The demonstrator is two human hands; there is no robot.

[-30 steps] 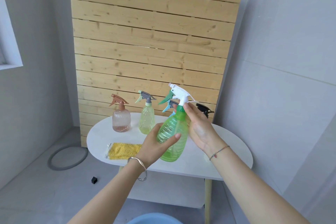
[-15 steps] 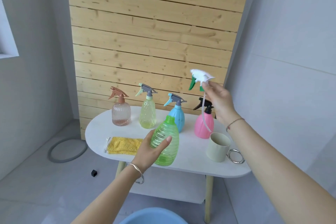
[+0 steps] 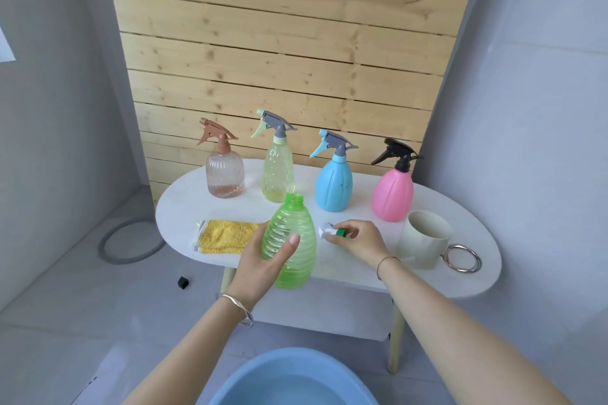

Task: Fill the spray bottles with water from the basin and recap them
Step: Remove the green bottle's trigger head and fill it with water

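Grey walls flank a pale pine slat panel (image 3: 279,43), and before it stands a white oval table (image 3: 184,207) on light wooden legs. On the grey floor to the left lie a grey ring (image 3: 131,242) and a small black cube (image 3: 183,282). A blue basin (image 3: 263,362) sits at the near bottom edge of the view.

Along the back of the table, from the left, stand a ribbed clear peach bottle (image 3: 225,174), a clear yellow bottle (image 3: 277,171), a smooth opaque blue bottle (image 3: 334,187) and a pink bottle (image 3: 392,196). All are upright with trigger heads on.

In front, a nubbly yellow cloth (image 3: 227,235) lies flat. The left hand (image 3: 263,260) wraps round the ridged, translucent green bottle (image 3: 292,250), upright and uncapped at the table's front edge. Just beside it the right hand (image 3: 358,240) pinches the white-and-green spray head (image 3: 334,232) low against the tabletop. Farther right stands a cream mug (image 3: 424,240) with a metal ring handle.

The peach bottle holds a little liquid at its bottom. The basin appears to hold water, though only part of it shows.
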